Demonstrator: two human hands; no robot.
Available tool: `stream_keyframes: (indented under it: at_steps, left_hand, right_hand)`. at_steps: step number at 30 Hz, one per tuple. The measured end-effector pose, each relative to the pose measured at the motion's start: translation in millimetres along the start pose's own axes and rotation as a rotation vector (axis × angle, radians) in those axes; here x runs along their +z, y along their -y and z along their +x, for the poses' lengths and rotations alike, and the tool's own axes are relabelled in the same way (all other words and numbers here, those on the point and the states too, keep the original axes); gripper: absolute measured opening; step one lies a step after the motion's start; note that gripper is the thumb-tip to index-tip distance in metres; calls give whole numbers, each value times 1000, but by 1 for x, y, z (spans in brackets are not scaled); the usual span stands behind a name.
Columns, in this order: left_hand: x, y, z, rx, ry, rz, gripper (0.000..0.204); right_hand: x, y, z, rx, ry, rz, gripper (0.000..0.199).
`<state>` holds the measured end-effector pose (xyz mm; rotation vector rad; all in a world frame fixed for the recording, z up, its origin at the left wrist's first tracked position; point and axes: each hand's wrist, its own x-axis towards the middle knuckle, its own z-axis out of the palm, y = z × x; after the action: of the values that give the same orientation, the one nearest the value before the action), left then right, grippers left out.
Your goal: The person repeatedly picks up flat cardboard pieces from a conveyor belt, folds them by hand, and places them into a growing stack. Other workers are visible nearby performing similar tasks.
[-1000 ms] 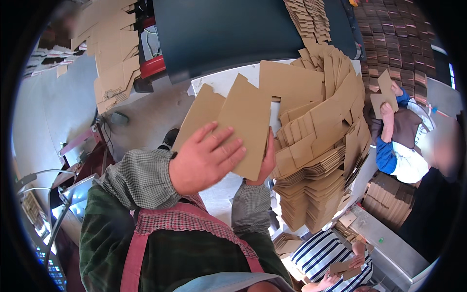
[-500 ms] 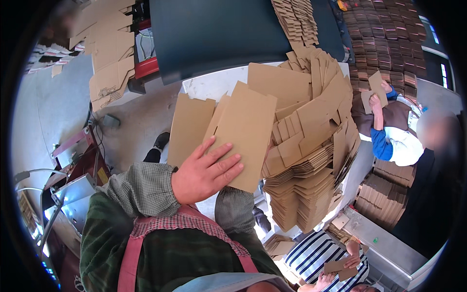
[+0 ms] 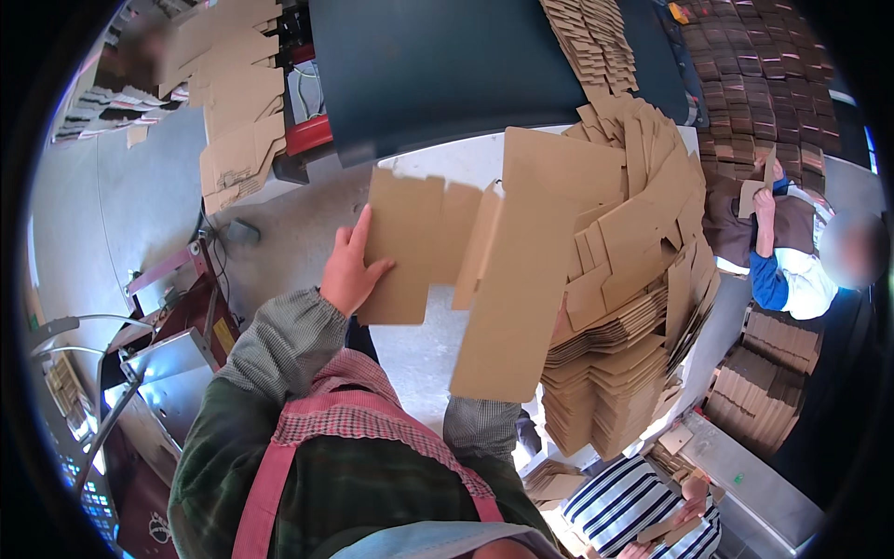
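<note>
In front of me, a brown cardboard box blank (image 3: 514, 279) stands partly unfolded, its long plain panel tilted toward me. A notched panel spreads out to the left, with a narrow folded flap between the two. My left hand (image 3: 348, 268) is closed on the outer left edge, thumb on the near face and fingers along the rim. Behind the long panel, most of my right hand (image 3: 562, 320) is hidden; only a sliver of it shows at the panel's right edge. Its grey checked sleeve comes up from below.
A large curving pile of folded cardboard blanks (image 3: 643, 242) lies on the white table at right. Beyond is a dark conveyor belt (image 3: 447, 74). Two co-workers handle cardboard at right, one in a striped top (image 3: 619, 503). A metal machine (image 3: 168, 363) stands at left.
My left hand has moved from the long panel's face to the notched panel's left edge. The blank has opened wider, and the long panel has shifted right and down. The whole view has shifted slightly.
</note>
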<state>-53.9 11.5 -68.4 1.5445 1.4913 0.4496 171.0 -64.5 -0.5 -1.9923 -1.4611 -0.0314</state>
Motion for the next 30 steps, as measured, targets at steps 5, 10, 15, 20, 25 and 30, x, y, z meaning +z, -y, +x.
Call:
stream_keyframes:
  at_steps: [5, 10, 15, 20, 25, 30]
  left_hand:
    - [2, -15, 58, 139, -16, 69, 78]
    - [-29, -58, 43, 482, -155, 243, 82]
    - [-45, -105, 1, 789, 340, 80, 98]
    - [-6, -96, -20, 949, 359, 342, 92]
    - [2, -102, -23, 1038, 292, 231, 61]
    - [-3, -111, -29, 1095, 288, 250, 57]
  right_hand:
    - [-7, -2, -14, -30, 55, -283, 45]
    - [5, -9, -24, -100, 51, -266, 43]
    - [27, -16, -28, -123, -19, -49, 43]
    - [24, 5, -23, 15, -91, 85, 44]
    - [22, 23, -20, 361, -194, 496, 62]
    - [26, 35, -23, 517, -343, 703, 65]
